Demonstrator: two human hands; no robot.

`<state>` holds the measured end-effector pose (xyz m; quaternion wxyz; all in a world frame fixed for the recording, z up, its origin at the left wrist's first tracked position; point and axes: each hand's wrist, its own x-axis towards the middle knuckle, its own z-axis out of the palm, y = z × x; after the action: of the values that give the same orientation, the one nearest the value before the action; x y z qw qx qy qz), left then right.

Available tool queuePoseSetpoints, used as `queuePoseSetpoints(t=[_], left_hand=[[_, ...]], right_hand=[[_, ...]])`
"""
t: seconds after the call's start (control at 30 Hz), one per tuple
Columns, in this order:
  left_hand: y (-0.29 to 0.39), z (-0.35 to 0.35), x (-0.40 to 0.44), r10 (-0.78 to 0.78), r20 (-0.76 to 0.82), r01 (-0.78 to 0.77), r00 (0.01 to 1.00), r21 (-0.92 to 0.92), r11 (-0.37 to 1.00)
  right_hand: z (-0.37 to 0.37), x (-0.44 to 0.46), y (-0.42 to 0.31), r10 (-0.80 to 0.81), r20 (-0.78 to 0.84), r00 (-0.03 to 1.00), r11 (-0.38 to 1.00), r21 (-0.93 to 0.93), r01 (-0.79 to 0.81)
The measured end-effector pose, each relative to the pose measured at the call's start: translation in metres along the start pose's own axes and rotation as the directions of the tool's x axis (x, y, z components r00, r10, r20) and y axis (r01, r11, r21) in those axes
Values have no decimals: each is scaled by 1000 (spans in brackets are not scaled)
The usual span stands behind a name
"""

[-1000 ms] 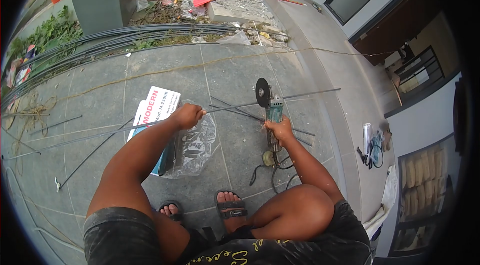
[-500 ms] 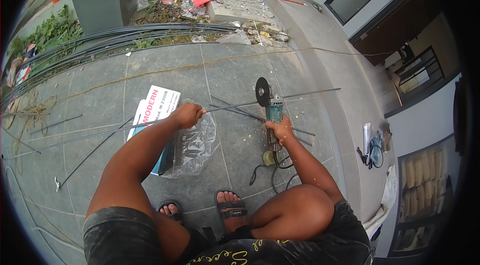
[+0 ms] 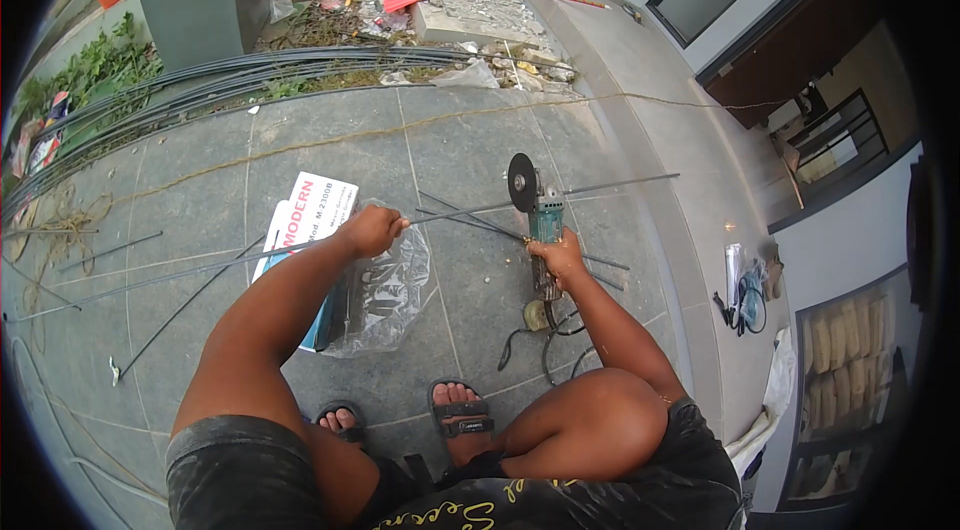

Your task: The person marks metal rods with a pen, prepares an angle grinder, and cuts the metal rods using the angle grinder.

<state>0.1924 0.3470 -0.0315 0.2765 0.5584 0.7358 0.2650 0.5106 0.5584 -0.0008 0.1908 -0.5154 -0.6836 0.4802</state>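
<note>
My left hand (image 3: 375,231) is closed around a long thin steel rod (image 3: 455,214), which runs from the far left of the view to the right. In my right hand (image 3: 562,257) is a green angle grinder (image 3: 547,222), gripped by its body. Its black cutting disc (image 3: 522,182) stands upright beside the rod; whether the two touch I cannot tell. Beneath the rod, shorter rods (image 3: 605,261) lie crossed on the tiles. Close to my left hand are a white and blue box (image 3: 325,196) marked MODERN and a clear plastic bag (image 3: 398,305).
The grinder's black cord (image 3: 546,360) curls near my right knee. A bundle of long rods (image 3: 330,58) lies along the back edge by rubble. A yellowish rope (image 3: 340,135) crosses the tiles. Tools and bags (image 3: 745,295) sit by the right wall.
Sparks that flew around the grinder and my right forearm have mostly gone. Both hands, the rod and the grinder stay almost where they were.
</note>
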Motion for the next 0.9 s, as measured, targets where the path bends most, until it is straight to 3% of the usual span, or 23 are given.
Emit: queuePoseSetpoints(t=[0.1, 0.3, 0.6, 0.73, 0.9], left_hand=[[0, -1, 0, -3, -11, 3, 1000, 4, 1000], [-1, 0, 1, -2, -5, 2, 1000, 3, 1000], [1, -1, 0, 0, -7, 0, 1000, 17, 1000], [-3, 1, 2, 5, -3, -5, 1000, 14, 1000], [-10, 4, 4, 22, 0, -22, 1000, -9, 1000]], right_hand=[[-1, 1, 0, -14, -7, 1000, 998, -65, 14], [1, 5, 3, 0, 0, 1000, 1000, 4, 0], [2, 6, 3, -83, -19, 996, 995, -52, 82], [2, 8, 5, -24, 6, 1000, 1000, 11, 24], [1, 7, 1, -35, -8, 999, 998, -58, 34]])
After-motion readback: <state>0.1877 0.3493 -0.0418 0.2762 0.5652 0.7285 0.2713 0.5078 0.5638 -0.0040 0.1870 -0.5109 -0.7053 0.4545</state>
